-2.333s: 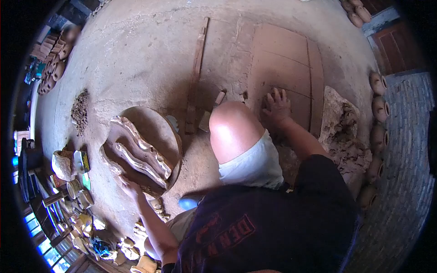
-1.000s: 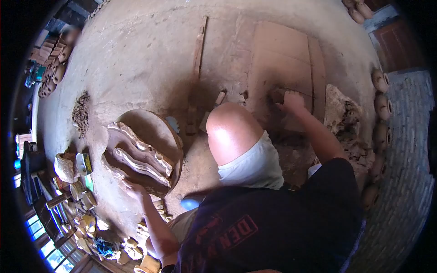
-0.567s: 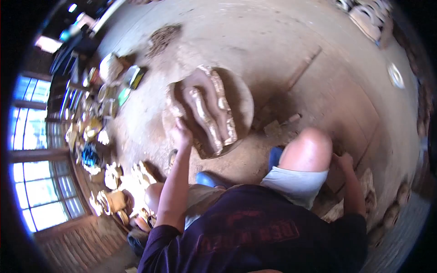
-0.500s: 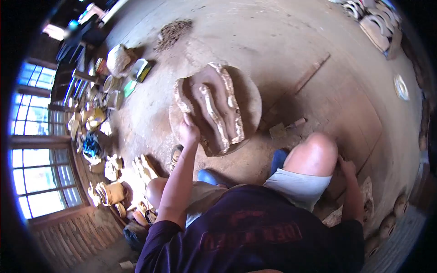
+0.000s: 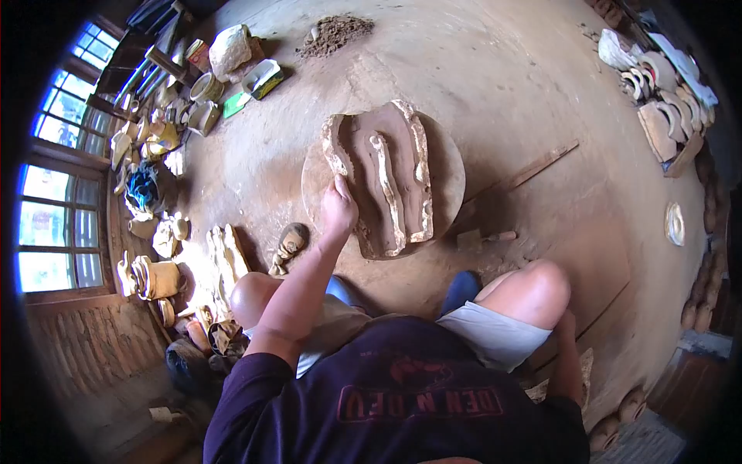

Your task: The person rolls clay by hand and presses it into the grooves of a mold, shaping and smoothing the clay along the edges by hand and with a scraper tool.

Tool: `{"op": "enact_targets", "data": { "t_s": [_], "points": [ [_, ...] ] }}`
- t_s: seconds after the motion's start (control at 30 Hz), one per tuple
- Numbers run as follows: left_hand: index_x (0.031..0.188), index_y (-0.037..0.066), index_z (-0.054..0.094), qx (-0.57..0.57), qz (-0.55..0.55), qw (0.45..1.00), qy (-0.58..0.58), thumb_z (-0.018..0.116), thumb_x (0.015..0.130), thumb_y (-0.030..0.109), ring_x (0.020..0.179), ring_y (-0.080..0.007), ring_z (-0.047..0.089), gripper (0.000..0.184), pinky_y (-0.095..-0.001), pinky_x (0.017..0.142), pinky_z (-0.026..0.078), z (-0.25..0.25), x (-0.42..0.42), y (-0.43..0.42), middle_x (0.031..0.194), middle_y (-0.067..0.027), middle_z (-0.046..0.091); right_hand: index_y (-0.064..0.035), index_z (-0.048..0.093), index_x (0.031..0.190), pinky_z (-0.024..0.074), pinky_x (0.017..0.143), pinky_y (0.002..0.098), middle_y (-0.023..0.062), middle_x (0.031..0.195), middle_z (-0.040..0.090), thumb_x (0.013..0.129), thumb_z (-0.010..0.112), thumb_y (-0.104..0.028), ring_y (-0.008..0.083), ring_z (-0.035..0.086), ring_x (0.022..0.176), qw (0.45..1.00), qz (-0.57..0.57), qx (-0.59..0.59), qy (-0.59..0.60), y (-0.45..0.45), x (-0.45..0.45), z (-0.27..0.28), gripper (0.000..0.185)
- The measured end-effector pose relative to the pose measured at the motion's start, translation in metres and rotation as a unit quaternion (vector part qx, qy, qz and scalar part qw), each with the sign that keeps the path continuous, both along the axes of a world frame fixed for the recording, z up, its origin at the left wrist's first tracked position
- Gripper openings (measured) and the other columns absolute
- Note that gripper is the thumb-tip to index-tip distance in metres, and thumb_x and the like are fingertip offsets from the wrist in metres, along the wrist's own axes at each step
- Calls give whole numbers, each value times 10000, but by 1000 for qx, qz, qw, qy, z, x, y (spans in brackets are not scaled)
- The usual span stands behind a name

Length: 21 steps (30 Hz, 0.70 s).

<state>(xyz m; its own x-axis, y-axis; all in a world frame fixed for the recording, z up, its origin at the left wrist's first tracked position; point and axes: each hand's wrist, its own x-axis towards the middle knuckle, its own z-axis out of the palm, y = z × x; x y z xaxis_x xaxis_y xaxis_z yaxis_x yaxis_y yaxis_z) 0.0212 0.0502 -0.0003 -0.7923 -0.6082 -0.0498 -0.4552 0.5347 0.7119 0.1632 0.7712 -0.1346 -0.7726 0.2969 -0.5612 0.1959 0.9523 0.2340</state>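
In the middle of the head view a plaster mould (image 5: 421, 174) lined with brown clay lies on a round board (image 5: 448, 178). A pale, narrow ridge (image 5: 386, 185) runs lengthwise through the clay. My left hand (image 5: 338, 207) grips the mould's left edge, its fingers closed on the rim. My right hand (image 5: 566, 321) is low beside my right knee, mostly hidden by the leg, so its fingers do not show. On the floor just right of the board lies a small tool with a wooden handle (image 5: 504, 236).
A long wooden strip (image 5: 541, 164) lies right of the board. Pots and a plastic container (image 5: 263, 79) stand at the upper left, near a heap of clay (image 5: 338, 35). Plaster pieces (image 5: 226, 267) lean at the left; curved moulds (image 5: 672, 116) are stacked at the upper right.
The view has turned, shifting the scene across the picture. My left hand stays on the mould's edge. My right hand has gone further behind the knee, its fingers now hidden.
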Motion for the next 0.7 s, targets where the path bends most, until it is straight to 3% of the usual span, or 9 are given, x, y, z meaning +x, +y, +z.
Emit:
{"op": "enact_targets", "data": {
  "t_s": [0.17, 0.23, 0.3, 0.37, 0.43, 0.5, 0.6, 0.67, 0.7],
  "points": [
    [1201, -59, 615, 10, -13, 1000, -18, 327, 1096, 436, 1036, -499, 657, 581, -552, 920, 491, -36, -5, -16, 1036, -346, 684, -32, 758, 1040, 608, 810, 475, 231, 1085, 735, 965, 590, -244, 411, 732, 989, 989, 109, 13, 97, -40, -1, 30, 281],
    [1268, -66, 567, 96, 4, 994, -41, 365, 1088, 457, 1025, -467, 663, 588, -537, 925, 491, -16, 0, -14, 1061, -326, 679, -17, 744, 1031, 589, 753, 444, 186, 999, 725, 985, 580, -268, 353, 707, 883, 990, 96, -16, 102, -39, -8, 31, 303],
    [1322, -72, 525, 89, 30, 995, 21, 403, 1080, 475, 1023, -426, 658, 611, -513, 931, 492, 3, 4, -13, 1109, -303, 660, -2, 729, 1021, 570, 696, 414, 141, 914, 716, 1005, 570, -291, 295, 683, 777, 971, -83, -187, 125, -16, -30, 29, 331],
    [1363, -79, 489, -15, 62, 984, 166, 442, 1072, 490, 1030, -377, 642, 641, -480, 940, 492, 16, 4, -8, 1178, -277, 630, 13, 715, 1012, 551, 639, 383, 97, 829, 706, 1024, 560, -315, 238, 659, 672, 822, -329, -422, 195, 4, -58, 49, 363],
    [1381, -59, 494, 189, -7, 966, 175, 484, 1072, 457, 1044, -286, 604, 601, -433, 919, 494, 74, 9, 13, 1232, -206, 591, 14, 694, 1032, 506, 618, 370, 61, 830, 653, 1051, 548, -433, 184, 574, 667, 860, -272, -347, 256, -81, -94, 174, 471],
    [1385, -49, 496, 344, -98, 915, 184, 494, 1073, 454, 1048, -240, 602, 592, -421, 896, 500, 92, 10, 35, 1236, -177, 593, 5, 672, 1005, 500, 616, 363, 78, 871, 637, 1048, 534, -525, 189, 606, 724, 795, -260, -415, 358, -113, -120, 223, 549],
    [1377, 47, 539, 479, -187, 837, 185, 472, 1087, 433, 1040, -197, 602, 488, -342, 937, 477, 103, 14, 71, 1155, -95, 626, 13, 646, 1003, 514, 666, 357, 80, 891, 617, 1048, 544, -502, 191, 616, 810, 623, -191, -470, 596, -209, -142, 277, 527],
    [1358, 61, 561, 560, -182, 781, 208, 467, 1088, 449, 1049, -191, 603, 482, -336, 947, 472, 123, 22, 99, 1148, -95, 634, 40, 639, 1043, 531, 786, 376, 101, 933, 620, 1053, 552, -463, 211, 622, 904, 533, -286, -478, 637, -324, -127, 326, 510],
    [1346, 61, 572, 585, -153, 765, 222, 468, 1087, 453, 1056, -189, 605, 481, -336, 954, 471, 131, 27, 112, 1147, -95, 639, 42, 641, 1114, 488, 901, 434, 163, 1083, 603, 1018, 570, -506, 284, 590, 1036, 576, -172, -550, 580, -357, -113, 316, 560]
  ]
}}
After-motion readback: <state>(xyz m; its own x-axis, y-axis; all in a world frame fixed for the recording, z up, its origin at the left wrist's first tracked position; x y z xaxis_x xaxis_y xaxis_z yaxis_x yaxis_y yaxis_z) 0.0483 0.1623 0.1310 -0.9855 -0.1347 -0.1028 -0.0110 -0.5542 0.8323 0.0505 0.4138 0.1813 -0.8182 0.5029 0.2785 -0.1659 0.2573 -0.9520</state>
